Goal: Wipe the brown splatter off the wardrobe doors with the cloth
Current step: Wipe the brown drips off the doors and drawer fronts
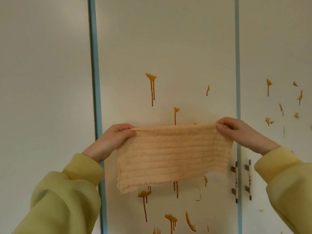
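A peach ribbed cloth [170, 154] hangs spread flat in front of the white wardrobe doors [167, 48]. My left hand [111, 141] pinches its upper left corner and my right hand [239, 130] pinches its upper right corner, holding the top edge taut. Brown splatter [152, 85] with long drips marks the middle door above and below the cloth. More brown splatter [283, 102] dots the right door. The cloth hides part of the stained area behind it.
Blue vertical strips [95, 81] [237, 65] separate the door panels. Two grey bar handles [235, 181] [249, 179] sit on either side of the right strip, just right of the cloth's lower edge. The left panel [43, 81] shows no stains.
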Motion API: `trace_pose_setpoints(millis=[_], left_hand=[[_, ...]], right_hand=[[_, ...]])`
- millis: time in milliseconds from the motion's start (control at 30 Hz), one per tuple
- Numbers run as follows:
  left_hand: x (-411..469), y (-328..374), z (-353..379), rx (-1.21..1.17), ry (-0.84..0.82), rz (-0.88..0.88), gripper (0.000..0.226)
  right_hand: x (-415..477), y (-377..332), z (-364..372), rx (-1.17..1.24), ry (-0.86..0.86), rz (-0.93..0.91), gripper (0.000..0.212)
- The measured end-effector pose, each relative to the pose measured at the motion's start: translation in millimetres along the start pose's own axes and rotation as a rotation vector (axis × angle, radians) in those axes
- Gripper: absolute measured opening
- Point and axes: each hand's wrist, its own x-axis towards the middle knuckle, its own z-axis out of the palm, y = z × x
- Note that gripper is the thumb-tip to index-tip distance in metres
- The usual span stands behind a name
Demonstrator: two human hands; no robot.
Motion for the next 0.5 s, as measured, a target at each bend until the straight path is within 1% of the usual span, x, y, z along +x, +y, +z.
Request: trace_pose_setpoints(millis=[67, 133, 200, 267, 367, 500], left_hand=[[8.4, 2.7, -1.7, -0.010, 0.111, 0.011, 0.021], [18.1, 4.3, -4.7, -0.028, 0.240, 0.040, 0.023], [31.4, 6.9, -9.9, -0.051, 0.356, 0.080, 0.024], [46.3, 14.6, -16.1, -0.017, 0.441, 0.140, 0.026], [73.3, 35.2, -23.9, 0.122, 0.577, 0.257, 0.027], [107.0, 59.7, -28.1, 0.397, 0.703, 0.380, 0.025]], right_hand=[[6.5, -2.7, -5.9, 0.073, -0.043, 0.013, 0.015], [16.8, -4.8, -11.3, 0.107, -0.038, 0.016, 0.016], [31.8, -8.7, -15.8, 0.124, 0.044, -0.008, 0.015], [49.6, -15.3, -19.5, 0.135, 0.161, -0.035, 0.011], [82.1, -27.0, -27.3, 0.144, 0.333, -0.099, 0.009], [118.8, -34.6, -37.5, 0.116, 0.459, -0.192, 0.008]])
